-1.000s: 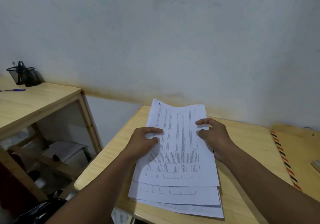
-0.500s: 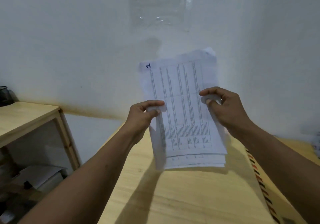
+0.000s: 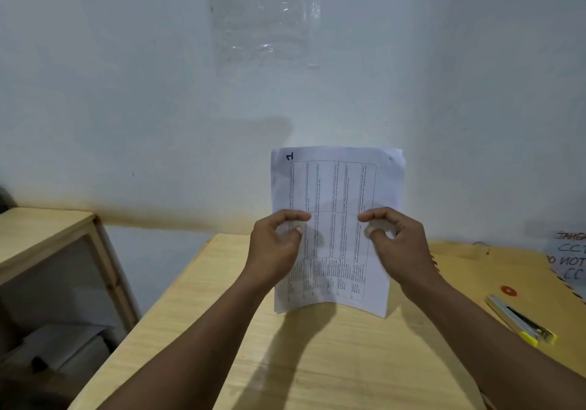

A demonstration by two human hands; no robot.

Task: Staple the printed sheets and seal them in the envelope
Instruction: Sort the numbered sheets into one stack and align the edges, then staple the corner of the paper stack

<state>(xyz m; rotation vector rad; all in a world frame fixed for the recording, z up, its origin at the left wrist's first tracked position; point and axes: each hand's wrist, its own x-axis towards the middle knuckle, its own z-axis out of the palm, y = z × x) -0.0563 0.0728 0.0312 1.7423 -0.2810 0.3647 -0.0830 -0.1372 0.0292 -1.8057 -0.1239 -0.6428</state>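
The printed sheets [image 3: 336,194], white pages with a table and a handwritten mark at the top left, stand upright with their bottom edge on the wooden table [image 3: 285,362]. My left hand [image 3: 272,248] grips their left edge and my right hand [image 3: 396,244] grips their right edge. A brown envelope [image 3: 494,283] with a striped border and a red button clasp lies flat at the right. A metal stapler [image 3: 520,319] with a yellow tip rests on the envelope, well right of my right hand.
A white wall rises just behind the table, with a clear plastic sheet [image 3: 263,16] taped on it. A second wooden desk [image 3: 38,235] stands at the left across a gap, with papers [image 3: 63,343] stored under it. A handwritten paper sign [image 3: 570,257] sits at the far right.
Both hands lifted the sheets off the table, raised them in the air, then brought them down upright on their bottom edge with the pages squared together. The camera view shifted right.
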